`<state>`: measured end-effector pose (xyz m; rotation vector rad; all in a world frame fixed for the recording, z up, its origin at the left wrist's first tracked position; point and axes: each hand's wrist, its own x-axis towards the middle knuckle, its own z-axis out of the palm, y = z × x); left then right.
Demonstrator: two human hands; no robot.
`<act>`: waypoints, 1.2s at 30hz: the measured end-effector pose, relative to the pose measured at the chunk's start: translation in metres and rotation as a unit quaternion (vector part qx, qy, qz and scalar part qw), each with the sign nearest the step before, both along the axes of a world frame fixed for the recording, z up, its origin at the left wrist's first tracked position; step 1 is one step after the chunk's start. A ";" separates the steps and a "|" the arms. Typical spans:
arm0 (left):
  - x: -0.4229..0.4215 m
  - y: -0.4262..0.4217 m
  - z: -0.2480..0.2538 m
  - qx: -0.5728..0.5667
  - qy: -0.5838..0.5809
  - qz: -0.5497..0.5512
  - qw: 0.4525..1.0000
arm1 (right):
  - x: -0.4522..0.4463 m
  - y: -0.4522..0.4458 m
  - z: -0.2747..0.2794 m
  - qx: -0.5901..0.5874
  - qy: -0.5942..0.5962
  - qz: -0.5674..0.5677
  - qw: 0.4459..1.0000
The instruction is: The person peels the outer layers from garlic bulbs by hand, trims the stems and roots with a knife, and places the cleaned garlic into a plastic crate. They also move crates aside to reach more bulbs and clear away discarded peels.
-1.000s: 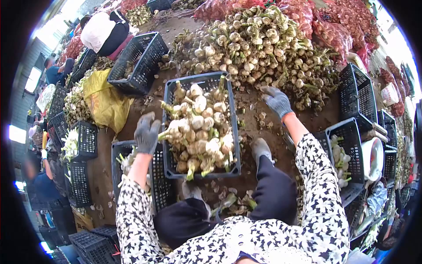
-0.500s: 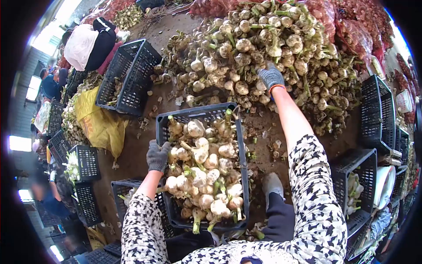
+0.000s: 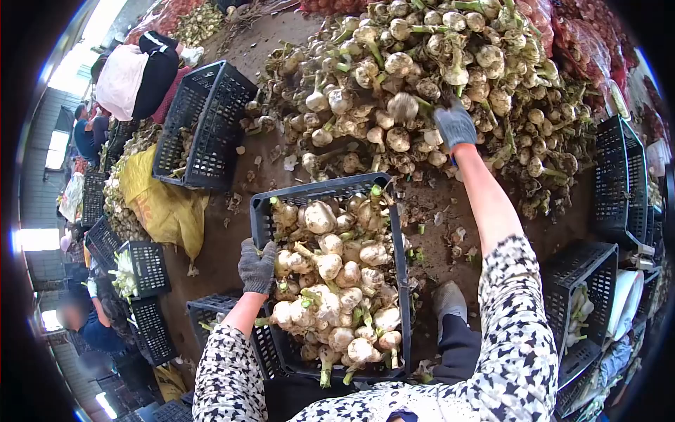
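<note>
Garlic bulbs with cut stems fill a black crate (image 3: 320, 188) in front of me. My left hand (image 3: 257, 267), in a grey glove, has its fingers closed on the crate's left edge. My right hand (image 3: 455, 126), also gloved, reaches out to the large garlic pile (image 3: 492, 60) beyond the crate. Its fingers are bent around a stem at the pile, and a blurred bulb (image 3: 403, 107) shows just left of the fingertips.
An open black crate (image 3: 205, 126) and a yellow sack (image 3: 158, 200) lie at the left. More crates (image 3: 619, 179) stand along the right, one holding garlic. Red net sacks (image 3: 587, 42) are behind the pile. People (image 3: 91, 133) sit at the far left.
My right hand has moved forward from the bare floor onto the pile, and its fingers have closed. My left hand has gripped the crate edge; the crate now appears lower in view.
</note>
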<state>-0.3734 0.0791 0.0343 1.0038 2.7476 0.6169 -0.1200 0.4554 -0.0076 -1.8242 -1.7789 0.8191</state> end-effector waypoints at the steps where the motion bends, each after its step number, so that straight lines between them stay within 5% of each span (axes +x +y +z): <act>1: 0.000 0.000 -0.001 0.013 0.013 -0.004 1.000 | 0.015 -0.019 0.008 -0.008 0.055 0.006 0.998; 3: -0.004 -0.003 -0.005 0.021 0.005 -0.011 1.000 | 0.052 -0.040 -0.008 -0.203 0.456 -0.018 0.866; 5: -0.005 -0.003 -0.007 0.031 -0.006 -0.010 0.999 | 0.081 -0.057 -0.033 -0.333 0.728 -0.037 0.598; 11: 0.002 0.001 0.000 0.019 -0.019 -0.009 1.000 | 0.062 -0.073 -0.012 -0.289 0.720 0.027 0.630; 13: -0.001 0.000 0.000 0.022 -0.013 -0.009 1.000 | 0.032 -0.065 0.005 -0.267 0.620 0.073 0.734; 14: -0.002 0.000 0.000 0.021 -0.011 -0.010 1.000 | 0.011 -0.056 0.011 -0.300 0.539 0.061 0.785; 15: -0.003 -0.001 -0.001 0.019 -0.009 -0.009 1.000 | -0.014 -0.043 0.004 -0.156 0.326 0.095 0.928; 16: -0.003 -0.001 -0.002 0.018 -0.008 -0.009 1.000 | -0.031 -0.046 0.030 0.112 0.001 0.159 0.981; 17: -0.001 -0.002 -0.001 0.016 -0.008 -0.010 1.000 | -0.043 -0.036 0.027 0.306 -0.046 0.229 0.923; 19: -0.001 0.001 0.001 0.023 -0.022 -0.010 0.999 | -0.070 -0.023 0.014 0.286 -0.251 0.211 0.900; 21: -0.005 0.001 -0.002 0.029 -0.028 -0.028 0.999 | -0.077 -0.009 0.002 0.177 -0.267 0.245 0.915; 27: -0.005 -0.001 -0.004 0.043 -0.023 -0.016 0.999 | -0.064 -0.006 -0.005 0.134 -0.300 0.288 0.899; 28: -0.005 -0.001 -0.002 0.043 -0.025 -0.021 0.999 | -0.059 -0.006 -0.003 0.110 -0.260 0.286 0.916; 29: -0.003 -0.001 -0.001 0.033 -0.019 -0.020 0.999 | -0.048 -0.014 -0.008 0.207 -0.153 0.232 0.938; 31: -0.001 0.002 0.001 0.028 -0.017 -0.022 0.999 | -0.019 -0.032 -0.012 0.193 0.100 0.187 0.958; 32: -0.001 0.002 0.002 0.019 -0.002 -0.015 1.000 | 0.006 -0.047 -0.008 -0.070 0.308 0.160 0.935; 33: 0.000 0.002 0.002 0.010 0.012 -0.010 1.000 | 0.034 -0.065 -0.001 -0.322 0.483 0.110 0.807; 36: 0.004 0.002 0.001 0.030 0.017 -0.017 0.999 | 0.113 -0.119 0.018 -0.379 0.668 0.020 0.640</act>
